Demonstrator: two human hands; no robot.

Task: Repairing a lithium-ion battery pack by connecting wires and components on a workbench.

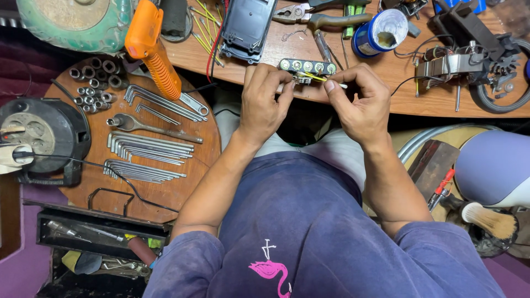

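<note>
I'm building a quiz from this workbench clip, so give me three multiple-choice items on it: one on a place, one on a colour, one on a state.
1. Where do the hex keys lie?
A. On the round wooden board at the person's left
B. In the black toolbox
C. On the person's lap

2. What colour is the wire pinched in the fingers?
A. Red
B. Yellow
C. Blue

3. How is the small black component strip held?
A. Lying untouched on the bench
B. Gripped in pliers
C. Between both hands at the bench edge

Answers:
1 A, the keys sit in fanned rows on the round wooden board.
2 B, a yellow strand runs from the strip toward the right hand.
3 C, the left hand and right hand meet at the strip by the bench edge.
</note>
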